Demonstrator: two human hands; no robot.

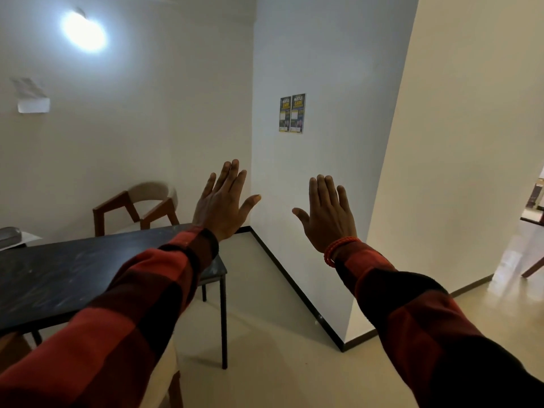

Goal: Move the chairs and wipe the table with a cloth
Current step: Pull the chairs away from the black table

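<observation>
A black table [59,275] with a smeared, dusty top stands at the left on thin black legs. Behind its far end sits a wooden chair [138,207] with a pale curved back and seat. A second chair [169,375] shows partly at the table's near side, mostly hidden under my left sleeve. My left hand [222,204] and my right hand [328,214] are both raised in front of me, palms away, fingers spread, holding nothing. No cloth is in view.
A white wall corner [347,337] with black skirting juts out at the centre right. Two posters [292,113] hang on it. A grey object [10,235] lies on white paper at the left edge. Another chair's leg [532,267] shows through the doorway at the right.
</observation>
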